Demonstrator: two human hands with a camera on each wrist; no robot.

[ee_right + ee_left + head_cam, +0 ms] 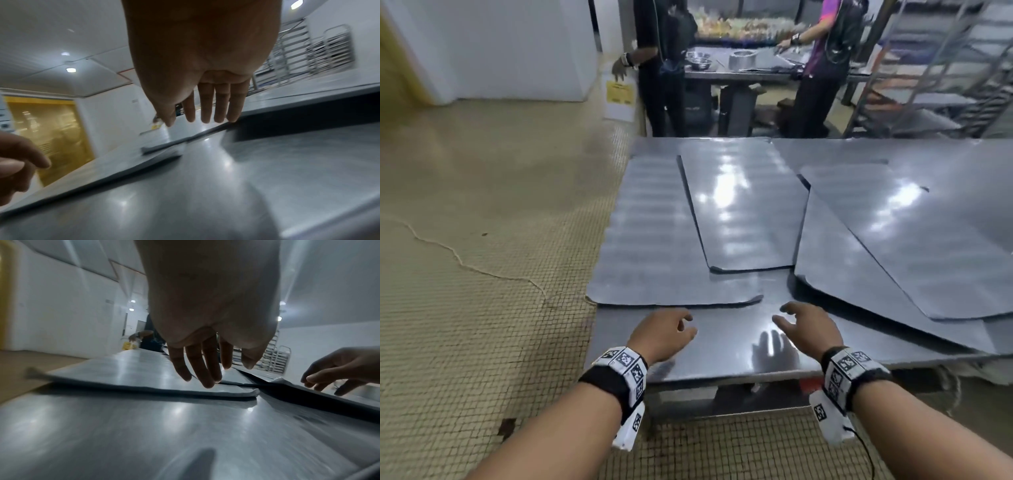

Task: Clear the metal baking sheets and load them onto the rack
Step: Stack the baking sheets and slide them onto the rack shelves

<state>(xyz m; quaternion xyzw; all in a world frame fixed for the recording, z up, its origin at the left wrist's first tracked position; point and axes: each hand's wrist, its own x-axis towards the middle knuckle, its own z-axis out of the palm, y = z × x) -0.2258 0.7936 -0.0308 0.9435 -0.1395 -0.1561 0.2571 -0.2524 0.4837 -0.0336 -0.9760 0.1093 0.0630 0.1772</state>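
Note:
Several flat metal baking sheets lie overlapping on a steel table [722, 349]. The nearest sheet [654, 240] sits at the table's left, with another sheet [746, 205] lying across it and more sheets [914, 240] stacked to the right. My left hand [671, 332] hovers above the table's near edge, just short of the nearest sheet [144, 369], fingers [207, 369] loosely spread and holding nothing. My right hand [804, 325] hovers beside it, fingers [218, 105] straight and empty. A tall metal rack [928, 78] stands at the far right.
Two people [664, 61] work at a further steel table [739, 68] with bowls behind my table. A yellow sign [619, 92] stands on the tiled floor [482, 274] to the left, near a white wall [500, 44].

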